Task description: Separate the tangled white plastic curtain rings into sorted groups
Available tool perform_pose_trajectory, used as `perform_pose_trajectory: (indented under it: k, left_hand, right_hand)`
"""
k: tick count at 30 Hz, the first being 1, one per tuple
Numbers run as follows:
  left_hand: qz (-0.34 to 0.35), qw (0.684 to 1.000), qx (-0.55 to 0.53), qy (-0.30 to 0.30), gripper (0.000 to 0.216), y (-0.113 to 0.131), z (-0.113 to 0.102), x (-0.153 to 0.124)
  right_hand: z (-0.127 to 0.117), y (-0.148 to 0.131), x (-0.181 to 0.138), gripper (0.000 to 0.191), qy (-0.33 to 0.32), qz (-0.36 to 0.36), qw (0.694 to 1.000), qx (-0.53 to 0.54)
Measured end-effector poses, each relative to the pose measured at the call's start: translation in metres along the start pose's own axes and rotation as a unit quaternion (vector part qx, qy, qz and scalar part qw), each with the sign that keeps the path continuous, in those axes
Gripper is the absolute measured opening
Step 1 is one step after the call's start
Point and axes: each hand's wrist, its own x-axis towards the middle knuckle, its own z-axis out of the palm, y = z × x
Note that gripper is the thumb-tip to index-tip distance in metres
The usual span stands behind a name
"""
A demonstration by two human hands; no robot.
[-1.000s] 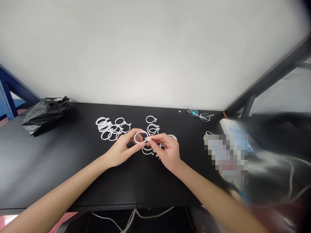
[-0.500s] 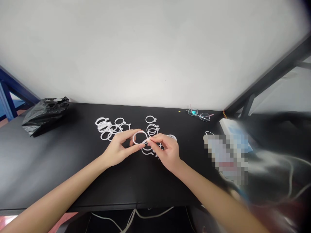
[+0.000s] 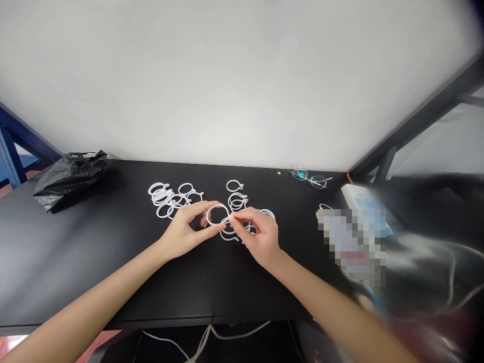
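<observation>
Between my two hands I hold a white ring [image 3: 207,217] raised above the black desk, its round face turned toward me. The thumb and fingers of my left hand [image 3: 185,229] close around the ring's left side. My right hand [image 3: 260,233] pinches its right side, where the small clasp end sits, partly covered by my fingertips. Several loose white rings [image 3: 233,186] lie behind and beneath my hands, some hidden by the right hand. A tangled pile of similar rings [image 3: 162,195] rests just beyond my left hand.
A crumpled black plastic bag [image 3: 71,179] lies at the far left of the desk [image 3: 159,292]. Eyeglasses [image 3: 318,182] rest near the white wall. On the right are a white-and-blue box [image 3: 365,201] and a pixelated item. Cables [image 3: 204,340] hang below the front edge.
</observation>
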Motion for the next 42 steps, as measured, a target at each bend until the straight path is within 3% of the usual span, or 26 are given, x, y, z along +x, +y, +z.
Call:
perform_pose_trajectory:
  k: [3, 6, 9, 14, 21, 28, 32, 35, 39, 42]
  left_hand:
    - [0.008, 1.0, 0.017, 0.018, 0.038, -0.001, -0.002, 0.001]
    - [0.047, 0.992, 0.104, 0.049, 0.035, -0.005, -0.01, 0.005]
    - [0.096, 0.954, 0.269, 0.086, 0.033, -0.016, -0.022, 0.011]
    - [0.086, 0.897, 0.423, 0.09, 0.038, -0.043, -0.035, 0.017]
    - [0.048, 0.888, 0.452, 0.066, 0.035, -0.057, -0.031, 0.015]
    - [0.049, 0.852, 0.519, 0.053, 0.042, -0.061, -0.031, 0.013]
    - [0.057, 0.855, 0.511, 0.07, 0.044, -0.057, -0.03, 0.013]
    - [0.083, 0.877, 0.469, 0.066, 0.039, -0.048, -0.028, 0.014]
    - [0.149, 0.93, 0.335, -0.008, 0.028, -0.028, -0.017, 0.011]
    - [0.176, 0.952, 0.233, -0.092, 0.027, -0.017, -0.006, 0.006]
  right_hand:
    - [0.0, -0.001, 0.0, 0.028, 0.017, 0.008, 1.0, -0.007]
    - [-0.002, -0.003, 0.002, 0.027, 0.033, 0.023, 0.999, -0.001]
    - [-0.003, -0.004, 0.003, 0.02, 0.04, 0.028, 0.999, 0.002]
    - [-0.002, -0.004, 0.003, 0.015, 0.035, 0.038, 0.999, -0.009]
    - [-0.002, -0.003, 0.004, 0.01, 0.02, 0.026, 0.999, -0.015]
    - [-0.003, 0.001, 0.004, 0.007, -0.022, 0.002, 0.998, -0.055]
    - [-0.001, 0.009, 0.003, 0.008, -0.052, -0.034, 0.991, -0.121]
    - [-0.001, 0.008, 0.003, 0.01, -0.042, -0.061, 0.989, -0.132]
    - [-0.003, 0.002, 0.006, 0.012, -0.013, -0.074, 0.989, -0.13]
    - [-0.004, -0.001, 0.008, 0.013, 0.002, -0.07, 0.989, -0.128]
